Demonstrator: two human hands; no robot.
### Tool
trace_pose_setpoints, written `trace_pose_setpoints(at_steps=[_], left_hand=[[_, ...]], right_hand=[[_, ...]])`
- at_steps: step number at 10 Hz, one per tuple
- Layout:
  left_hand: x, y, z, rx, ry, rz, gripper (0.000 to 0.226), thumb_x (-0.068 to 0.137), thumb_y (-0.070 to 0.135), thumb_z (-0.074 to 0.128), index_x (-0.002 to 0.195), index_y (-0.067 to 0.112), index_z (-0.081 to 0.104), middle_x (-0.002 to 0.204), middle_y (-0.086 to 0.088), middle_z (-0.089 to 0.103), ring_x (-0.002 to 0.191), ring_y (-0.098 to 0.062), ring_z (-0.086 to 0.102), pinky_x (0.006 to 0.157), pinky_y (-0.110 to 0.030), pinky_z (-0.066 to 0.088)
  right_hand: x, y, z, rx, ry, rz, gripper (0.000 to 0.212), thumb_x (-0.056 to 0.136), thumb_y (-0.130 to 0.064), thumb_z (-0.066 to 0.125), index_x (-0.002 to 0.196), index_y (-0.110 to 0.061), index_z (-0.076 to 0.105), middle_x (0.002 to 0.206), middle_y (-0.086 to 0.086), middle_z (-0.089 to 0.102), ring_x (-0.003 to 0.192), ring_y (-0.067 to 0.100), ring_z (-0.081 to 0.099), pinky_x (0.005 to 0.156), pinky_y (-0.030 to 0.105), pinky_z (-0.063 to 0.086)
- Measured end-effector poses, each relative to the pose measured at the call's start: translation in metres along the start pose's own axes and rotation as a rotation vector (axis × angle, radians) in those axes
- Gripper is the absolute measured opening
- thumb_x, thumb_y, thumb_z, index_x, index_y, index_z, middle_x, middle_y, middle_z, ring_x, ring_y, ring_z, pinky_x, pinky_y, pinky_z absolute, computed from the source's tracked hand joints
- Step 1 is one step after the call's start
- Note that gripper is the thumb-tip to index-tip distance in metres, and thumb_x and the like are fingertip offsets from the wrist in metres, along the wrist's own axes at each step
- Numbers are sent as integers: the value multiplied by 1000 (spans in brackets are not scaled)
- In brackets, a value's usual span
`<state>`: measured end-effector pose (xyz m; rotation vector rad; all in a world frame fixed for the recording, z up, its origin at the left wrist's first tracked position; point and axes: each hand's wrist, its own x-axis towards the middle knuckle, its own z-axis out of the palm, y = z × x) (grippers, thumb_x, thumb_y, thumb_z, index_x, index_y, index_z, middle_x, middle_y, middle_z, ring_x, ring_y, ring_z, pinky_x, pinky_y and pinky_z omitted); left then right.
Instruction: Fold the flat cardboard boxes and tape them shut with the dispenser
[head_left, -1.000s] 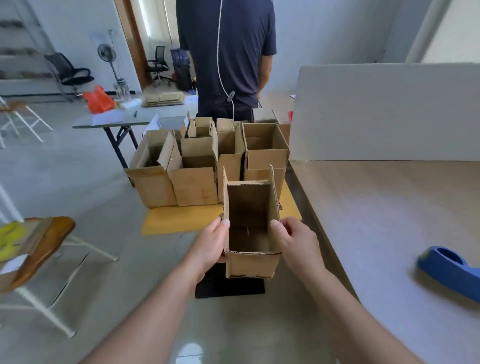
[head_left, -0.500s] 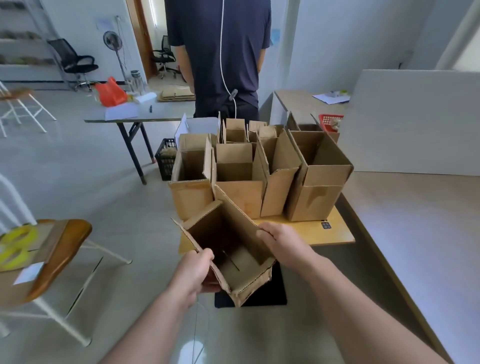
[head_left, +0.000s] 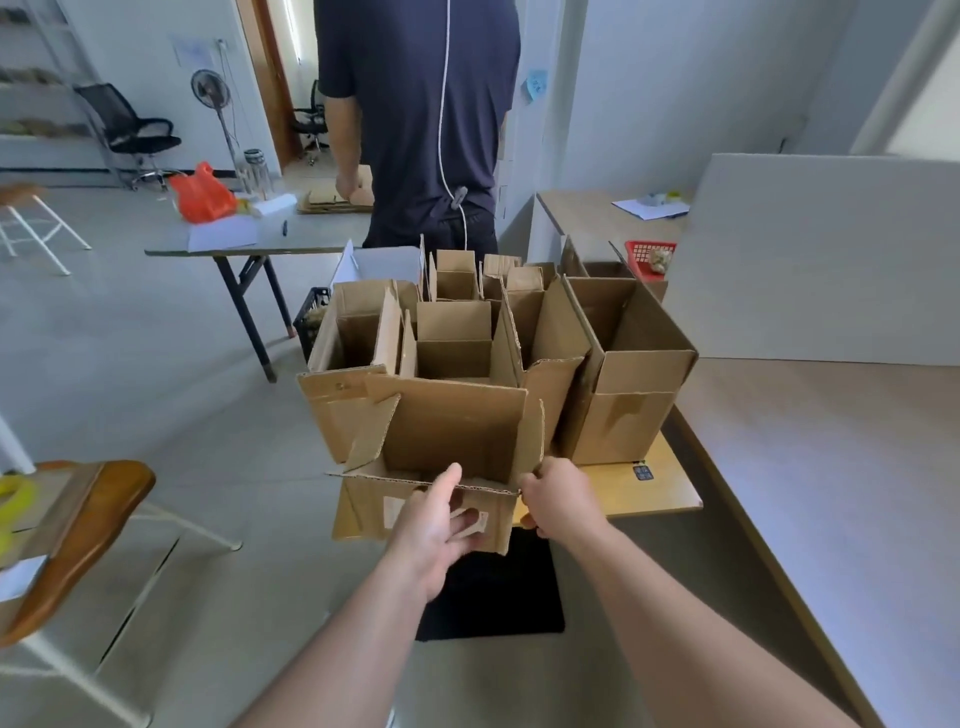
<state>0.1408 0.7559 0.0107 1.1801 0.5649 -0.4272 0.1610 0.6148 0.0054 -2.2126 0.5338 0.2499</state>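
Tabletop (head_left: 831, 493) in pale wood-grey is seen filling the space right of the low yellow table (head_left: 654, 493), with a white board (head_left: 831, 260) stood upright along its far edge. Beyond the yellow table, a person in a dark shirt (head_left: 415, 104) is seen from behind, facing a folding table (head_left: 311, 239). On the yellow table itself a cluster of open boxes (head_left: 639, 395) is packed together, flaps raised. At the yellow table's near left edge, touching that cluster, one box (head_left: 452, 436) is held upright with its mouth open and flaps up; whether its base rests on the yellow table or overhangs it cannot be told. Below the yellow table's near edge a black mat (head_left: 493, 597) lies on the floor. The right hand (head_left: 561, 501) is curled around the box's near right corner, gripping it. The left hand (head_left: 431, 525) is laid against the box's near wall with fingers loosely spread on the cardboard and the thumb raised straight at the rim.
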Motion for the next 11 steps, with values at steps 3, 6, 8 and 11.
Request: trace_pose_setpoints(at_steps=[3,6,8,11], left_hand=[[24,28,-59,112,140,151,79,89,28,67,150,16,18,142,-16,45,106,-30,63,96,-47,51],[28,29,-67,422,69,200,96,81,41,72,153,21,12,141,-11,47,106,-24,61,94,-44,52],[28,28,-63,406,64,206,62,84,39,71,130,17,36,119,-2,54,100,-23,62,96,-47,51],[24,27,-67,430,-12,250,66,85,37,71,135,14,34,131,-5,54,93,-17,61,94,-43,51]], right_hand=[[31,-5,-16,158,75,-88,18,99,-20,46,108,-11,60,103,6,62,88,22,66,78,36,58],[19,12,-12,345,8,-74,30,101,-38,38,110,-14,53,104,6,62,96,22,64,82,38,57],[4,13,-5,366,20,-135,55,95,-49,44,134,-11,47,121,3,58,116,22,56,96,43,51],[-21,9,2,184,59,-152,59,93,-50,48,139,-13,42,136,3,52,125,21,49,90,29,46]])
